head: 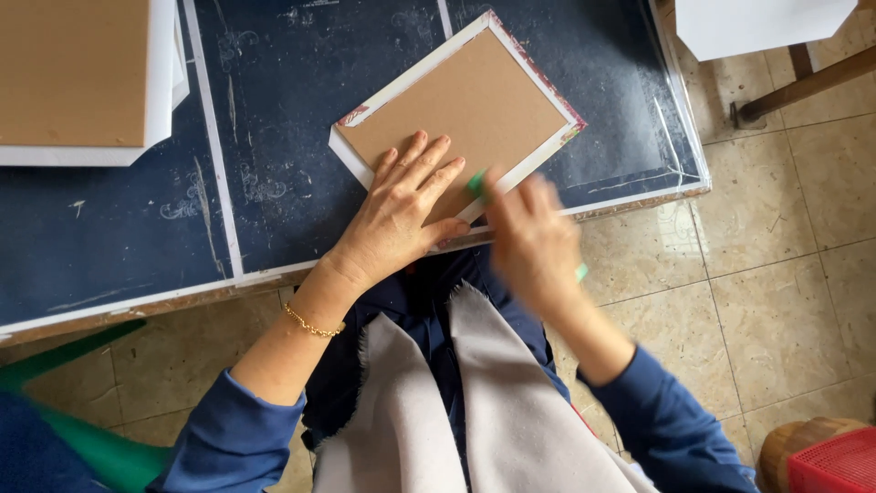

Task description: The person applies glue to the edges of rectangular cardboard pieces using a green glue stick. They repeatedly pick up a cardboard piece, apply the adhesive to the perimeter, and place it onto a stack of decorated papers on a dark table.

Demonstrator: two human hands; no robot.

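Flat on the brown-backed frame (pixel 465 105), left hand (pixel 397 215); right hand (pixel 534 242) blurred.

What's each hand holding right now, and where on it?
Left hand lies flat on the brown back of the frame, gripping nothing. Right hand, blurred, is closed around a small green tool; the hold point cannot be told.

A dark blue table (pixel 274 110) fills the upper left. At ten o'clock lies a stack of white-edged brown boards (pixel 82 82). A white sheet (pixel 757 23) sits at one o'clock, a red basket (pixel 835 466) at five o'clock, grey cloth (pixel 456 411) at six o'clock, a green chair (pixel 82 429) at eight o'clock.
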